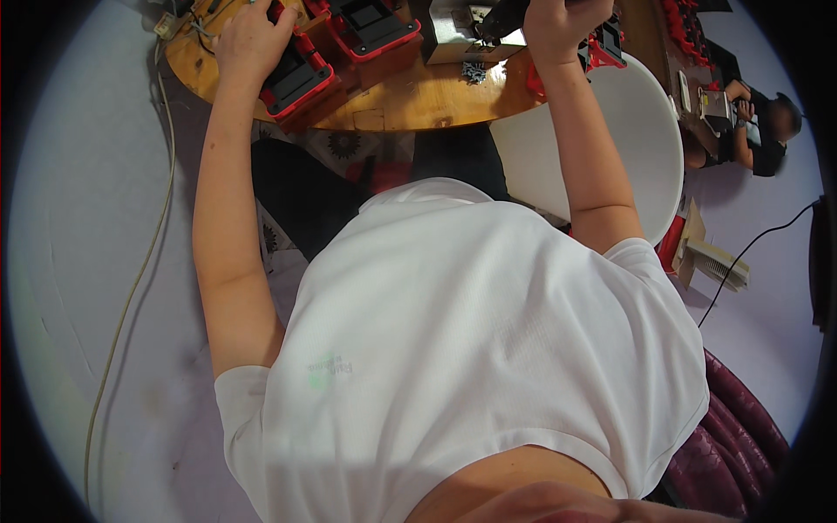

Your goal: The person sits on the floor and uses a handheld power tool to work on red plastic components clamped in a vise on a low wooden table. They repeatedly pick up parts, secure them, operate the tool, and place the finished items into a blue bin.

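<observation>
Head view, one entry: a round wooden table [410, 100] at the top of the picture, the person leaning over it in a white shirt [471, 349], both bare forearms reaching up to the work. Left hand [253, 39]: laid palm-down over the upper end of a red-and-black device [296, 78] lying flat near the table's left edge, fingers curled over its top, pressing or steadying rather than lifting. Right hand [562, 26]: fingers closed round a dark tool or part [501, 17] at the top rim; what exactly it is cannot be told, the picture cutting it off. Between the hands: a second red-and-black device [375, 26], a metal box-like fixture [458, 39], and a small heap of screws [473, 72] on the wood. The device looks a rigid plastic shell, probably moderate in weight, not fragile, with smooth sides that may slip; best held across its long edges by the red bumper. Elsewhere: a white chair [636, 139] just right of the table, a pale cable [139, 270] trailing across the floor, another person [758, 131] seated well apart at upper right.
</observation>
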`<state>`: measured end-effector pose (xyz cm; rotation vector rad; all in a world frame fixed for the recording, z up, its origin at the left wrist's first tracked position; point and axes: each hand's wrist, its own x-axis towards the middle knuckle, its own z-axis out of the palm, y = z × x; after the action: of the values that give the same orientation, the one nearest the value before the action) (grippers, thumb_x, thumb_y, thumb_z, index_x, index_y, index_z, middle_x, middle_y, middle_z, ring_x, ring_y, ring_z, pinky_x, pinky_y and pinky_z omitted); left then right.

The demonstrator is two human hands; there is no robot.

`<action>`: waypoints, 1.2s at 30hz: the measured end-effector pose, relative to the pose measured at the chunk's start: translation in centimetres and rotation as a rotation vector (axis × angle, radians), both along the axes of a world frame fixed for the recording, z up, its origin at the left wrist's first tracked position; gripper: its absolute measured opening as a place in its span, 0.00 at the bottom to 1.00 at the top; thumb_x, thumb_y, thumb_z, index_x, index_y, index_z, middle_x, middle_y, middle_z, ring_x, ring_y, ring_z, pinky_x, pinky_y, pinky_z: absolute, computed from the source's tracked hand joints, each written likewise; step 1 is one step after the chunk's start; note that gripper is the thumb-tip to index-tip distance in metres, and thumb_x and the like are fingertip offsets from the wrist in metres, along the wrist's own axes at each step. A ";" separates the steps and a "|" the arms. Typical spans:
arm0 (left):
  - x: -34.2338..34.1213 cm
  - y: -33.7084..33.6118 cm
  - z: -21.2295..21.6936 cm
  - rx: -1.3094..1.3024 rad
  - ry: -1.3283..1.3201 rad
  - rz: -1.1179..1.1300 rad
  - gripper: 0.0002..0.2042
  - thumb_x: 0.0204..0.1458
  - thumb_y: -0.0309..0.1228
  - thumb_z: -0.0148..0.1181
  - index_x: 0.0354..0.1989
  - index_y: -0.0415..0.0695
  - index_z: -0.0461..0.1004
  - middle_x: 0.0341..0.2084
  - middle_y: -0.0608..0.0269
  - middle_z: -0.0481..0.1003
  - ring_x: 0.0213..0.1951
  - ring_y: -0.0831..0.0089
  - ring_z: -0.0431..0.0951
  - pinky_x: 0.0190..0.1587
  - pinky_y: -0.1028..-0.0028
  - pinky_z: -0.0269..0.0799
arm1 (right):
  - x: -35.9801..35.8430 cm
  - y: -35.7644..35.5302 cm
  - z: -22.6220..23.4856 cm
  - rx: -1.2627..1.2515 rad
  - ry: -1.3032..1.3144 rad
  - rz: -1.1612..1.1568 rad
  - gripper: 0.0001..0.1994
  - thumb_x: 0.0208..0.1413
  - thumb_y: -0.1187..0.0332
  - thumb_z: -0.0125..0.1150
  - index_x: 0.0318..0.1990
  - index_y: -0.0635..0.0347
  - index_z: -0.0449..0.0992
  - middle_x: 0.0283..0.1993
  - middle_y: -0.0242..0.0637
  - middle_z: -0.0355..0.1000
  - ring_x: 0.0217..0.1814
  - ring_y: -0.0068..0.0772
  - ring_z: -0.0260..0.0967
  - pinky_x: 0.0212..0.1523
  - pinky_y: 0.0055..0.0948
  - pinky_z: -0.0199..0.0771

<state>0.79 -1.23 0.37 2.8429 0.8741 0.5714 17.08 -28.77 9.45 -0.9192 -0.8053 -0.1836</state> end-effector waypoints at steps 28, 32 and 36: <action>-1.1 -5.1 5.8 -0.300 -0.184 -0.073 0.20 0.54 0.42 0.58 0.51 0.42 0.75 0.45 0.45 0.77 0.49 0.45 0.76 0.55 0.47 0.65 | -9.2 11.6 1.0 0.010 -0.393 0.339 0.25 0.55 0.69 0.65 0.56 0.65 0.61 0.38 0.31 0.66 0.34 0.17 0.63 0.33 0.19 0.63; -1.2 -4.1 3.7 -0.203 -0.197 -0.073 0.19 0.53 0.42 0.58 0.48 0.42 0.76 0.44 0.46 0.78 0.48 0.45 0.76 0.53 0.50 0.67 | -8.0 11.0 1.2 -0.016 -0.422 0.323 0.22 0.57 0.65 0.64 0.53 0.64 0.63 0.36 0.33 0.68 0.32 0.20 0.66 0.31 0.22 0.67; -0.7 -0.9 0.9 -0.013 -0.107 -0.020 0.25 0.54 0.53 0.54 0.53 0.50 0.76 0.44 0.50 0.79 0.50 0.50 0.77 0.53 0.52 0.69 | -5.7 6.1 2.3 0.016 -0.122 0.380 0.17 0.61 0.59 0.62 0.44 0.62 0.65 0.29 0.36 0.71 0.24 0.24 0.69 0.25 0.26 0.72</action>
<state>0.11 -2.17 1.27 2.7768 0.8267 0.7059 11.33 -22.67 11.75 -0.7293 -1.0745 0.0866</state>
